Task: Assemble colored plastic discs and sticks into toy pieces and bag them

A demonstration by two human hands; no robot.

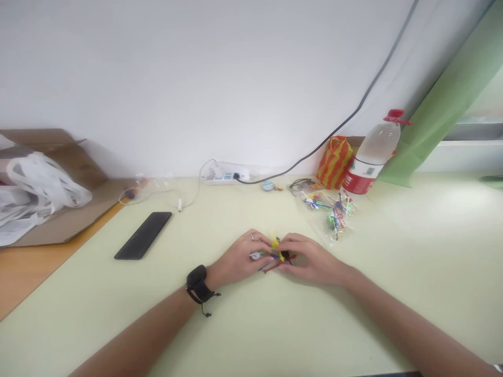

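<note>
From my remote seat I am seeing, at the far left, an opened brown cardboard box [74, 162] holding a crumpled bundle of white plastic [47, 178]. To its right, a flat, black, rectangular slab [143, 235] is lying slantwise on the pale green tabletop [220, 335], with a thin white cable [179, 205] looping behind it. A black wristwatch [196, 284] is circling the left wrist, while a white power strip [223, 180] is resting farther back by the wall. The left hand [241, 256], wearing a ring, is pinching into a small cluster of multicoloured plastic pieces [283, 255] near the middle of the tabletop, its thumb and fingers bending in from the left. The cluster is showing yellow, black, blue, red and white parts, and fingers are hiding some of it. The right hand [314, 260] is gripping the same cluster from the other side. Behind that hand, clear plastic bags of coloured pieces [340, 214] are lying in front of a red-and-yellow striped bag [333, 165]. A clear, red-capped bottle [377, 144] is standing just beside it, and a green curtain [432, 115] is hanging beyond.
</note>
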